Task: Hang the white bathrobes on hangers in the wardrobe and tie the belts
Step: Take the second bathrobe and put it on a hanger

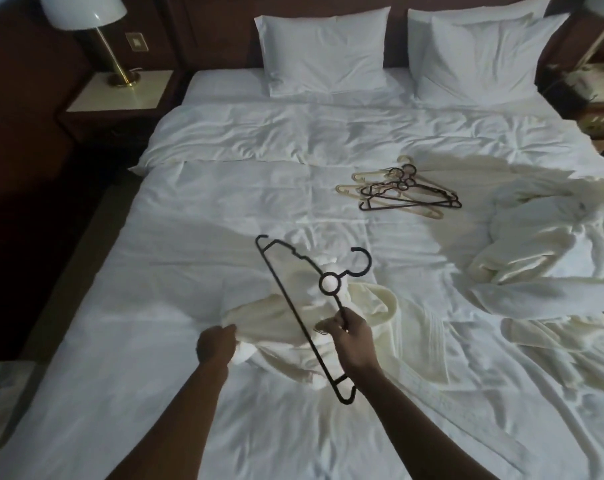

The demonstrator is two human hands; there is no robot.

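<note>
1. The black hanger [295, 308] is held in the air over the near middle of the bed [120, 375], pinched on its sloping arm just below the ring by the fingers and thumb of the right hand [350, 336].
2. Its long axis is seen to run diagonally, from the far-left tip down to the near tip beside the right wrist; the hook points up and to the right, away from the robe.
3. The bathrobe [283, 327] lies crumpled directly beneath the hanger, so the garment is below and slightly left of the right grip.
4. The robe's left edge is gripped by the left hand [217, 344], fingers curled into the cloth; this hand is judged the nearer one for opening the collar.
5. Both forearms are extended forward from the near edge, converging on the robe.
6. A second bathrobe [542, 258] is bunched at the right, near a pile of spare hangers [402, 190].
7. The wardrobe is not in view.
</note>
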